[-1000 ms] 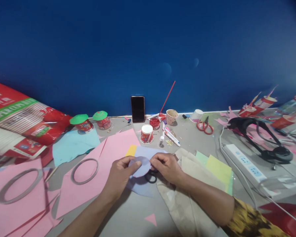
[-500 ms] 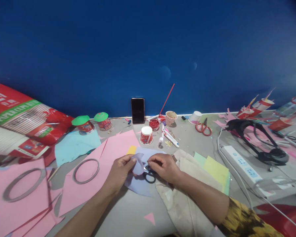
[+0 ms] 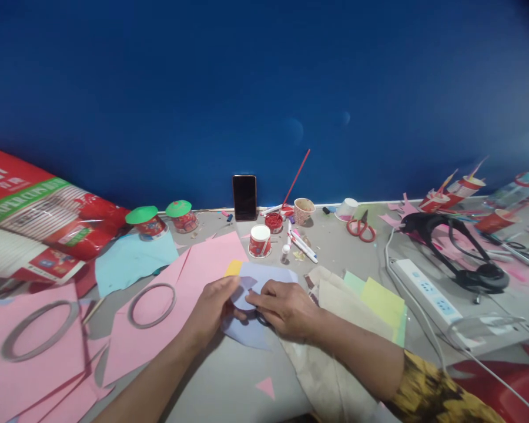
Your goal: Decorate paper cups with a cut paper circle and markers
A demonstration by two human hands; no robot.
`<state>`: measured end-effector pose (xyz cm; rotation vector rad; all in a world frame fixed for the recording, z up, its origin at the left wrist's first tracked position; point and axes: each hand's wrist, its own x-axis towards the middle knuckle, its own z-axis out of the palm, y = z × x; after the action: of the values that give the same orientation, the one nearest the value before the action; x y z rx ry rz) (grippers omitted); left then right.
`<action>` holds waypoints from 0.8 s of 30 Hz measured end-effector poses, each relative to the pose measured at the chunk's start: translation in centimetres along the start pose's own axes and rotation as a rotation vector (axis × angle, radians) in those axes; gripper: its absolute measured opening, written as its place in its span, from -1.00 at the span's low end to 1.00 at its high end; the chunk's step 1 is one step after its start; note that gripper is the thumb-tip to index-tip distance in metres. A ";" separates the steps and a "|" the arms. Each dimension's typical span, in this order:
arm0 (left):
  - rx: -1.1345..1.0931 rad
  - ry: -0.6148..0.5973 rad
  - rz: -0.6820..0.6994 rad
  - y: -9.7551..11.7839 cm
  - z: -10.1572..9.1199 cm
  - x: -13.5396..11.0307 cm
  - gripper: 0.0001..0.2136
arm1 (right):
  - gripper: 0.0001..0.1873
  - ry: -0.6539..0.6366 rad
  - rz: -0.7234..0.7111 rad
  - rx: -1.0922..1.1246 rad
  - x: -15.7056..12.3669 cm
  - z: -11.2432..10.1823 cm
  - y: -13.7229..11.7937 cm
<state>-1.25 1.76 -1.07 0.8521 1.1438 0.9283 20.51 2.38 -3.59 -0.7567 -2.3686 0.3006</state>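
Between the thumb and fingers of my left hand [image 3: 218, 302] is a small cut piece of lilac paper [image 3: 243, 301], with a curved edge and a notch on top. My right hand [image 3: 288, 308] reaches over from the right, its thumb and index finger closed at the right edge of that piece. Black-handled scissors [image 3: 261, 321] show only as a dark bit below my right hand, which covers the rest. Under both hands lies a larger lilac sheet [image 3: 247, 338], with a yellow paper corner [image 3: 233, 268] beside it.
Pink sheets [image 3: 203, 264] with grey rings [image 3: 152, 305] lie left. Behind stand a phone [image 3: 244, 198], a red-and-white paper cup [image 3: 260, 242] and markers [image 3: 303, 245]. Red-handled scissors [image 3: 361, 228], a power strip [image 3: 427, 294] and a black headset [image 3: 485, 279] are right. A beige cloth-like sheet [image 3: 335, 358] lies under my right forearm.
My right hand has shifted left and down onto the small lilac piece, and its index finger now reaches out. The black scissors, visible before, are now mostly covered by this hand.
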 end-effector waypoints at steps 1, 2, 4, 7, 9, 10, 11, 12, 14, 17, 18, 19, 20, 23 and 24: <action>0.016 0.002 -0.005 0.1 0.0 0.0 -0.52 | -0.66 -0.016 0.019 0.001 0.0 0.0 0.0; 0.029 0.013 -0.008 0.2 0.0 0.0 -0.55 | -0.66 -0.034 0.053 -0.005 0.1 -0.1 0.1; 0.029 0.055 -0.017 0.5 -0.1 0.0 -0.56 | -0.73 -0.089 0.169 -0.052 0.4 -0.4 0.2; 0.011 0.127 -0.018 1.1 -0.5 0.1 -0.57 | -0.81 -0.272 0.365 -0.168 1.1 -1.1 0.3; 0.024 0.163 -0.001 1.6 -0.9 0.2 -0.57 | -0.77 -0.399 0.424 -0.213 1.4 -1.5 0.1; 0.039 0.173 0.002 1.8 -1.1 0.2 -0.57 | -0.74 -0.436 0.431 -0.221 1.5 -1.7 0.0; 0.053 0.174 -0.001 2.0 -1.2 0.3 -0.57 | -0.73 -0.453 0.426 -0.218 1.6 -1.7 -0.2; 0.060 0.171 -0.007 2.1 -1.3 0.3 -0.57 | -0.73 -0.453 0.417 -0.206 1.6 -1.8 -0.4; 0.063 0.158 -0.011 2.1 -1.5 0.4 -0.57 | -0.76 -0.428 0.418 -0.165 1.7 -1.8 -0.8; 0.075 0.153 0.012 1.7 -1.6 0.6 -0.57 | -0.78 -0.362 0.606 -0.182 2.1 -2.2 -0.6; 0.089 0.154 0.019 1.5 -1.7 0.7 -0.57 | -0.76 -0.340 0.692 -0.214 2.3 -2.5 -0.3; 0.102 0.155 0.022 1.3 -1.7 0.8 -0.57 | -0.74 -0.320 0.767 -0.251 2.6 -2.9 0.2; 0.107 0.157 0.025 1.2 -1.8 0.9 -0.57 | -0.73 -0.304 0.816 -0.283 2.7 -3.3 0.7; 0.101 0.171 0.023 1.1 -1.7 1.0 -0.58 | -0.75 -0.245 0.897 -0.345 3.0 -4.4 2.6; 0.099 0.171 0.020 1.2 -1.6 0.9 -0.59 | -0.77 -0.206 0.916 -0.352 2.9 -4.6 3.2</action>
<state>-2.82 3.16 -0.62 0.8780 1.3401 0.9814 22.95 6.78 0.21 -2.0474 -2.1197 0.3396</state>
